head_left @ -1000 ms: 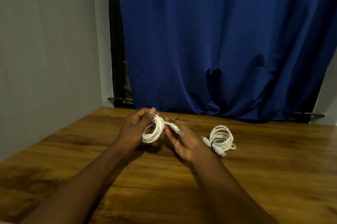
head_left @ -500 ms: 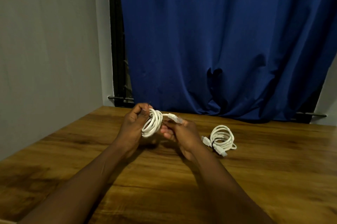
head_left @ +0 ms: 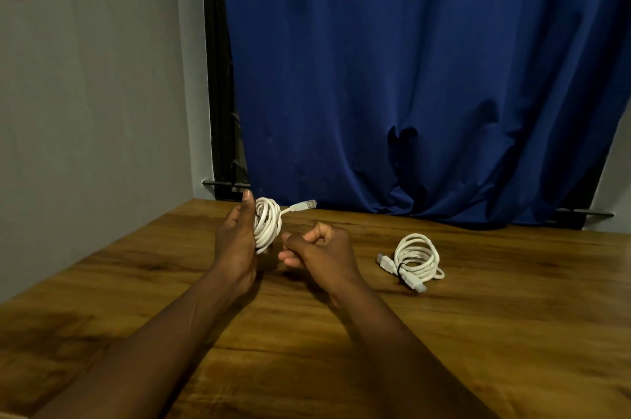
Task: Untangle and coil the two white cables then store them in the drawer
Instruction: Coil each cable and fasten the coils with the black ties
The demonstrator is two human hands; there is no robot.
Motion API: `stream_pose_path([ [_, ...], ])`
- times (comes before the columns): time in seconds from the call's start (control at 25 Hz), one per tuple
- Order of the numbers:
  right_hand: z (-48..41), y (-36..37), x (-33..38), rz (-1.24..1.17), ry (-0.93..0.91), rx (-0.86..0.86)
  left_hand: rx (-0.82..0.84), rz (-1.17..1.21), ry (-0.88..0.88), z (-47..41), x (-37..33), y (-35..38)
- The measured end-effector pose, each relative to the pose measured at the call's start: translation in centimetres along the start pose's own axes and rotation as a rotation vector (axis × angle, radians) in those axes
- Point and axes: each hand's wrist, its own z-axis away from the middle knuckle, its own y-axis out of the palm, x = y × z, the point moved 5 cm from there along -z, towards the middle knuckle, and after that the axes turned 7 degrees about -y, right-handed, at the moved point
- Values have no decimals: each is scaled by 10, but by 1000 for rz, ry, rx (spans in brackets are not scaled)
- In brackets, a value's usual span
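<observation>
My left hand [head_left: 235, 241] grips a coiled white cable [head_left: 268, 225] upright above the table, its plug end [head_left: 305, 205] sticking out to the right. Just to the right of that coil, my right hand [head_left: 317, 249] is curled into a loose fist; it does not hold the plug, and I cannot tell whether it pinches any cable. A second white cable [head_left: 416, 258] lies coiled on the table to the right, bound by a dark tie, with both connectors at its near-left side. No drawer is in view.
The wooden table [head_left: 478, 333] fills the lower view. A blue curtain [head_left: 409, 77] hangs behind its far edge, with a dark window frame [head_left: 218, 94] and a grey wall [head_left: 85, 94] on the left.
My right hand let go of the plug end and dropped lower, closing into a fist. The left hand turned the coil upright, so the plug now points free to the right.
</observation>
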Motion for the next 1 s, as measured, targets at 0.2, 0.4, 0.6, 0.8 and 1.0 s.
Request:
stream_pose_path([
  [0.2, 4, 5, 8, 258, -223, 14, -23, 37, -33, -1, -3, -3],
  [0.4, 6, 9, 11, 212, -232, 78, -83, 9, 30, 1, -5, -5],
  [0.6, 1, 11, 9, 134, -177, 104, -145, -153, 185, 5, -11, -8],
  [0.8, -3, 5, -8, 114, 41, 94, -103, -207, 221, 3, -10, -5],
  [1.0, -11, -12, -16, 104, 179, 8, -66, -296, 252, 3, -10, -3],
])
